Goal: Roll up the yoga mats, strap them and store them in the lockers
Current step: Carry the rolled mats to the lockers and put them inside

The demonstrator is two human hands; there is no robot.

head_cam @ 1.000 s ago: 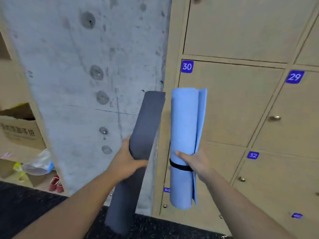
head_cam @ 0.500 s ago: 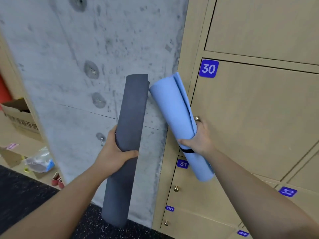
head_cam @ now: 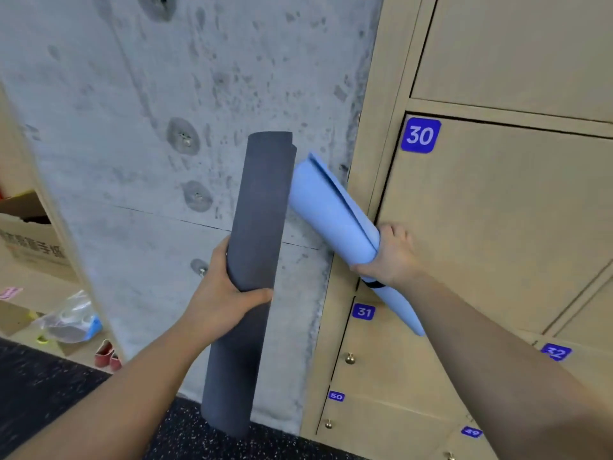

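The left hand (head_cam: 219,303) gripped the grey mat (head_cam: 252,260) upright, while the right hand (head_cam: 391,257), fingers clamped on the strapped blue mat (head_cam: 335,210), probably tilted it aside to reach locker 30 (head_cam: 497,227)

A concrete pillar (head_cam: 159,161) is standing just left of a wall of closed tan lockers (head_cam: 497,210), blocking that side. The door of locker 30 (head_cam: 517,227) is sitting slightly ajar along its left edge, showing a thin dark gap. A rolled grey mat (head_cam: 255,260) and a tilted rolled blue mat (head_cam: 335,214) are crowding the space in front of that edge. Lockers 31 (head_cam: 381,353) and 50 (head_cam: 371,423) below are standing shut. Boxes, a bag (head_cam: 66,323) and red shoes (head_cam: 106,356) are occupying the floor at far left.
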